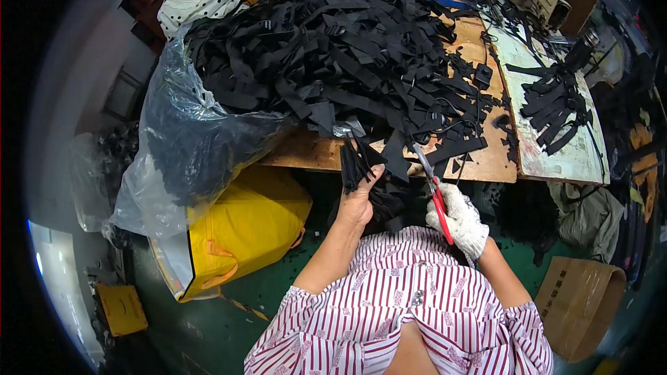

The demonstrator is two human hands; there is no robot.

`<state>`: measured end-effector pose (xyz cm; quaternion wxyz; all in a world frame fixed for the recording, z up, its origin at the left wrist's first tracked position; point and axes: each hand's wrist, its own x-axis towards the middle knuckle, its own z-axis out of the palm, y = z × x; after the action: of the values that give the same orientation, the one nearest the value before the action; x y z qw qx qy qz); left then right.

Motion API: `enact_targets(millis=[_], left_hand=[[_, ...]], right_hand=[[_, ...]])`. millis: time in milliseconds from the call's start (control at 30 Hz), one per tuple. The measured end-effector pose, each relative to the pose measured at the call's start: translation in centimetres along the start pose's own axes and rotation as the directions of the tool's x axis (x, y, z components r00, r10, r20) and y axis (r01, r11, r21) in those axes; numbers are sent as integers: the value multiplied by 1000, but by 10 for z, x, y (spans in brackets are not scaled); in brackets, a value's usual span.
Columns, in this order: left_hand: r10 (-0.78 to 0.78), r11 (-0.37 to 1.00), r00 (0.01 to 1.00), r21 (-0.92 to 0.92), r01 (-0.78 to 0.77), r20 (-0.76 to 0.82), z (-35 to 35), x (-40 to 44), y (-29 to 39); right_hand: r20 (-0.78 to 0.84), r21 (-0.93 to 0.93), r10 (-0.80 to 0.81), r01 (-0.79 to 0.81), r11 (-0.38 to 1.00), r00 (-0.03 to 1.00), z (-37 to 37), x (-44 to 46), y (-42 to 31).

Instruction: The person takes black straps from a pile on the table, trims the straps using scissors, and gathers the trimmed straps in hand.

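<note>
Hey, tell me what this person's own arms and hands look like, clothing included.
The left hand is bare, with no glove. The right hand wears a white fabric work glove reaching the wrist. Both forearms are bare below short, loose white sleeves with dark red stripes and small reddish printed patches.

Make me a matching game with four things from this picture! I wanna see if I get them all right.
Column 1
1. scissors
2. left hand
3. right hand
4. yellow bag

Column 2
A. bare, holding a bunch of black strips
B. on the person's left, lower than the tabletop
C. has red handles
D. wearing a white glove

Right pairs: 1-C, 2-A, 3-D, 4-B
</note>
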<state>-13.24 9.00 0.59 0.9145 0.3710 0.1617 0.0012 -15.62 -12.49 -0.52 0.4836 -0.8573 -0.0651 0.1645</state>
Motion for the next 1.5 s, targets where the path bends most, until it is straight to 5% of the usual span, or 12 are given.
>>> enact_targets(millis=[233, 333, 733, 833, 967, 1267, 1367, 1433, 1500], left_hand=[[-4, 1000, 1000, 17, 4, 30, -12, 5, -11], [-33, 997, 998, 74, 29, 50, -14, -2, -21], [-72, 987, 997, 144, 67, 33, -23, 7, -18], [-54, 985, 998, 167, 48, 30, -16, 2, -15], [-77, 980, 996, 186, 68, 45, -20, -3, -17], [-22, 952, 998, 305, 3, 59, -30, 0, -7], [-58, 942, 981, 334, -9, 187, -43, 0, -10], [-61, 930, 990, 367, 12, 124, -51, -7, -25], [-71, 945, 996, 323, 52, 49, -51, -8, -27]], right_hand=[[57, -179, 79, -68, 982, 995, -10, -4, -28], [-21, -151, -80, 76, 986, 997, -6, 0, -29], [-46, 16, -66, 67, 998, 997, 5, -3, -13], [62, -37, 10, -8, 999, 998, -1, 2, -16], [-35, -109, -133, 129, 986, 990, 0, 5, -24], [5, -39, -40, 40, 998, 999, -3, -3, -27], [56, -225, -148, 157, 962, 987, -8, 2, -23], [-16, -198, -302, 293, 935, 953, -8, 1, -22], [68, -178, -155, 165, 970, 985, -14, -1, -32]])
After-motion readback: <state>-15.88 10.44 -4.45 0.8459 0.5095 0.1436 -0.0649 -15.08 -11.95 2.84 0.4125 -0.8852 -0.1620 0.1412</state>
